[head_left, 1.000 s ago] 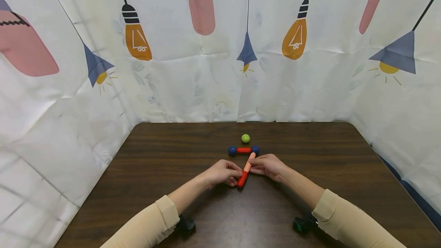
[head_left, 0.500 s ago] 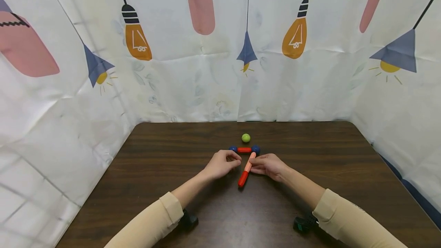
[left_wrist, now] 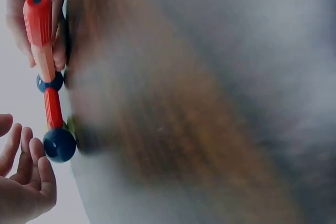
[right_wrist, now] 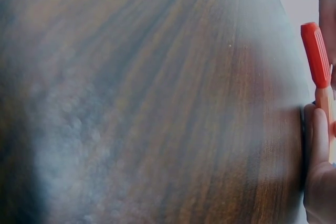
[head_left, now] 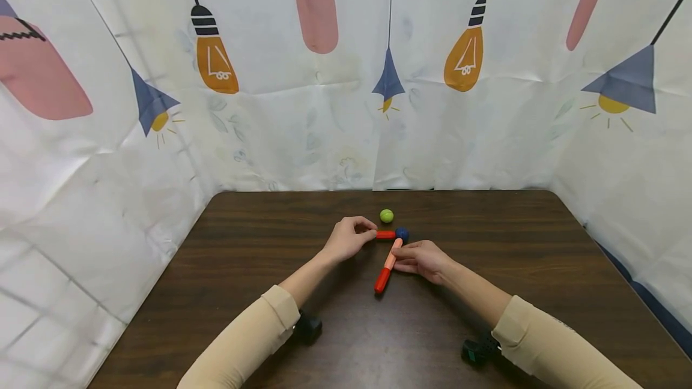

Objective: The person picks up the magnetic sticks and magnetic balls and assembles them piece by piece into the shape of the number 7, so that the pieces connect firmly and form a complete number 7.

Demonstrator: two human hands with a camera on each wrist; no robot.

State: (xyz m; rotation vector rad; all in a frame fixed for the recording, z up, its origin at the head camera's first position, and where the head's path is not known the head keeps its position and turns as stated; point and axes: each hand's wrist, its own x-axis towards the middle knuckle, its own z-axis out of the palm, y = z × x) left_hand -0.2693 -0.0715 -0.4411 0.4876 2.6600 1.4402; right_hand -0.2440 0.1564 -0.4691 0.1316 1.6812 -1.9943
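On the dark wooden table (head_left: pixel 259 257) a short red rod (head_left: pixel 385 234) lies between two blue balls. The right blue ball (head_left: pixel 402 233) shows in the head view; my left hand (head_left: pixel 350 238) hides the left one. In the left wrist view that left blue ball (left_wrist: pixel 59 144) sits just past my loosely curled fingertips (left_wrist: pixel 32 167), untouched. A long orange-and-red rod (head_left: pixel 387 266) slants from the right ball toward me. My right hand (head_left: pixel 420 258) pinches it at mid-length; in the right wrist view its finger (right_wrist: pixel 317 145) lies beside the long rod (right_wrist: pixel 319 59).
A green ball (head_left: pixel 386 216) lies alone just beyond the short rod. White curtains printed with lamps (head_left: pixel 346 77) close off the table's far, left and right sides. Both forearms wear beige sleeves (head_left: pixel 546 347).
My left hand has left the near end of the long rod and moved forward to the left blue ball. The right hand keeps its hold and has barely moved.
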